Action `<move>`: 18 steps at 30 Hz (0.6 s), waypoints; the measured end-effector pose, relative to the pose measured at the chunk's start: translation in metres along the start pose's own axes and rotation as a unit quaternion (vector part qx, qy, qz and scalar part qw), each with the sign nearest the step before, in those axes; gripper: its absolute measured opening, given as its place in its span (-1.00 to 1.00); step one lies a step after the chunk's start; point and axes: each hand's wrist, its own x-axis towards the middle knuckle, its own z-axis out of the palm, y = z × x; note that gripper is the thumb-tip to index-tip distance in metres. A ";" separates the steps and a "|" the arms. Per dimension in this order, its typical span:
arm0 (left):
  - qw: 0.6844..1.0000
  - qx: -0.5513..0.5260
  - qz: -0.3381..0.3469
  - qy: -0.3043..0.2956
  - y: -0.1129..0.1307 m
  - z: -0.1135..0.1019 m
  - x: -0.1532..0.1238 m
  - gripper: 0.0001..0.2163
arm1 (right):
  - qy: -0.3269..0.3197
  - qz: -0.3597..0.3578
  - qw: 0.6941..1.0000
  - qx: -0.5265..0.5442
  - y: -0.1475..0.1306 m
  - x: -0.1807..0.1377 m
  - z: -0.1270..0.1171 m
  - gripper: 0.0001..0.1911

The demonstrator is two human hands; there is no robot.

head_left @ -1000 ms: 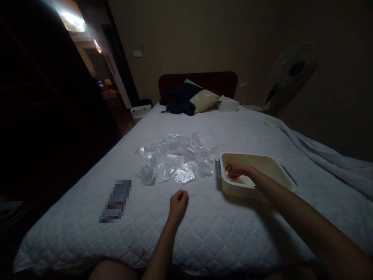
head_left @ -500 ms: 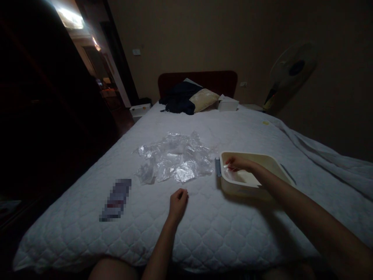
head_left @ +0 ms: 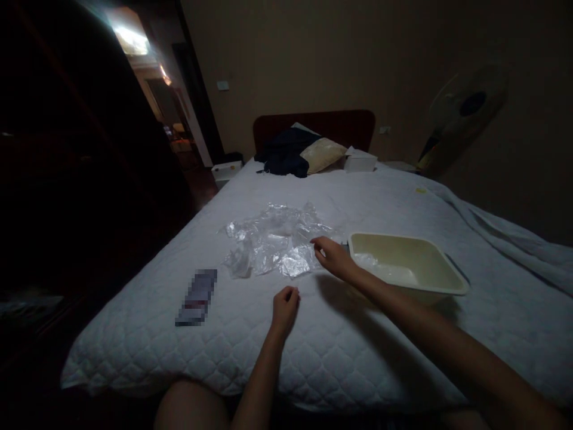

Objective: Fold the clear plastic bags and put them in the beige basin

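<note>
A person seated at the foot of a bed (head_left: 331,358), one bare knee (head_left: 192,406) at its edge, reaches with the right hand (head_left: 331,255) toward a heap of clear plastic bags (head_left: 275,239) spread across the white quilted cover in a dimly lit bedroom. The right fingers are bent and point at the near right side of the heap; whether they touch it, how far apart they stand, or whether they grip anything cannot be told. The right forearm crosses in front of the near left corner of a cream plastic tub (head_left: 421,254), which sits just beside the bags and has a piece of clear plastic (head_left: 366,260) lying inside its left end. The left hand (head_left: 285,306) rests on the bed just in front of the bags, its fingers curled into a loose fist whose inside is hidden. A flat item (head_left: 199,297), blurred out, lies to the left of that hand. At the far end, dark clothing (head_left: 284,156) and a tan pillow (head_left: 324,155) lie against a reddish-brown headboard (head_left: 353,123), with a white box (head_left: 360,162) beside them. A fan (head_left: 470,107) stands at right, near the wall.
</note>
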 end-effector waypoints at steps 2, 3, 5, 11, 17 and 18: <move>1.000 -0.007 0.001 0.002 0.000 0.000 0.000 -0.69 | -0.040 -0.002 0.999 -0.034 -0.002 -0.001 0.024 -0.70; 1.000 -0.012 -0.001 0.003 0.000 0.000 0.000 -0.69 | -0.052 -0.002 0.997 -0.052 -0.002 -0.001 0.036 -0.71; 1.000 -0.021 -0.007 0.005 0.000 0.000 0.000 -0.68 | -0.052 0.000 0.997 -0.063 -0.002 -0.003 0.056 -0.73; 0.999 -0.050 -0.018 0.005 -0.001 -0.001 -0.001 -0.68 | 0.032 0.046 0.995 -0.078 0.009 -0.029 0.103 -0.80; 0.997 -0.076 -0.026 0.016 -0.005 0.001 0.002 -0.68 | 0.141 0.010 0.988 -0.064 0.017 -0.053 0.115 -0.79; 0.996 -0.087 -0.031 0.016 -0.005 0.002 0.003 -0.69 | 0.156 0.002 0.986 -0.061 0.016 -0.054 0.113 -0.81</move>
